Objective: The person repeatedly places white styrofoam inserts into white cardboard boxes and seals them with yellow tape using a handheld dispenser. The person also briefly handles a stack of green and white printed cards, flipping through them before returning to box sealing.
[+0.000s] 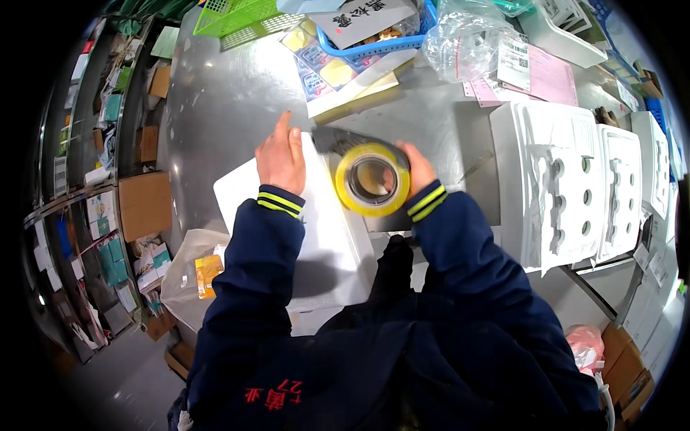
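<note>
My left hand (282, 161) rests on the far part of a white box (327, 241), which looks like foam. Its index finger points away from me and the thumb stands apart; nothing shows in its grasp. Just to the right, my right hand (419, 171) grips a wide roll of yellow-edged packing tape (346, 189) from its right side. The roll's open core faces up at me, beside the box's right edge. A dark flap or strip lies against the roll's far side; I cannot make out what it is.
A metal table (215, 93) carries a blue basket (381, 49), a green basket (233, 18), printed sheets (323, 72), clear plastic bags (463, 43) and pink papers (550, 75). White foam boxes (535, 187) stand at right. Crowded shelves (108, 194) line the left.
</note>
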Demonstrator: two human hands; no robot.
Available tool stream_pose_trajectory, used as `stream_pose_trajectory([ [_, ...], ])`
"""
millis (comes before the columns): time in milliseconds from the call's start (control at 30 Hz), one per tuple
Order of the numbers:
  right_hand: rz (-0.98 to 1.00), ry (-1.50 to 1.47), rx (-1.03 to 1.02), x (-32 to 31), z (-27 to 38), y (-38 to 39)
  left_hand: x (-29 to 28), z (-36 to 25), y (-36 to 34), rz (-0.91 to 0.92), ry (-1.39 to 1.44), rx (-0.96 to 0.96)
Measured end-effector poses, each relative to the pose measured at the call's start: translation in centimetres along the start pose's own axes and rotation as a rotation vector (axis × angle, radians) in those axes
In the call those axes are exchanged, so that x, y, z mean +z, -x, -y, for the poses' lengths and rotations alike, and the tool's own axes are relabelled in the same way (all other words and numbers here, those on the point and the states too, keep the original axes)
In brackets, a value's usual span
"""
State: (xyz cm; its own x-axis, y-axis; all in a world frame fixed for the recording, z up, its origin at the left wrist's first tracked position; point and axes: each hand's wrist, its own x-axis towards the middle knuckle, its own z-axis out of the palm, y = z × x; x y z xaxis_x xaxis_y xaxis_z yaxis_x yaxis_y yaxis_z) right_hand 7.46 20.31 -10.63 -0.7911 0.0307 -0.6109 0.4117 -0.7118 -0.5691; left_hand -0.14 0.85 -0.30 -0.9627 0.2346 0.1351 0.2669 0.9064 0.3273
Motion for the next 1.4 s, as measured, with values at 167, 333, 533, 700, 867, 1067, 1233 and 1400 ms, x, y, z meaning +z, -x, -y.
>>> stream_pose_trajectory([
  [167,-0.005,-0.392,0.259,-0.1,1.6,0.5,-0.2,-0.1,0.3,0.006,0.156,-0.074],
  [333,0.039,-0.350,0.183,2.6,3.5,-0.3,-0.2,-0.8,0.1,-0.065,0.132,0.081],
  [533,0.032,-0.179,0.039,4.6,4.5,1.3,-0.1,-0.3,0.2,-0.070,0.118,0.080],
  [700,0.025,-0.196,-0.016,5.3,5.1,2.4,0.3,0.7,0.3,-0.163,0.136,0.190],
  [867,0.151,-0.114,0.035,5.3,7.2,4.3,0.1,1.3,0.4,-0.236,0.168,0.251],
  [1067,0.127,-0.171,0.176,1.8,7.3,2.7,0.4,1.0,0.4,-0.210,0.253,0.069],
  [1233,0.098,-0.303,0.177,0.7,7.5,0.6,0.3,0.7,0.6,-0.236,0.470,-0.092],
  [1400,0.078,-0.251,0.162,1.9,6.7,0.0,0.9,1.9,0.6,-0.251,0.340,0.048],
])
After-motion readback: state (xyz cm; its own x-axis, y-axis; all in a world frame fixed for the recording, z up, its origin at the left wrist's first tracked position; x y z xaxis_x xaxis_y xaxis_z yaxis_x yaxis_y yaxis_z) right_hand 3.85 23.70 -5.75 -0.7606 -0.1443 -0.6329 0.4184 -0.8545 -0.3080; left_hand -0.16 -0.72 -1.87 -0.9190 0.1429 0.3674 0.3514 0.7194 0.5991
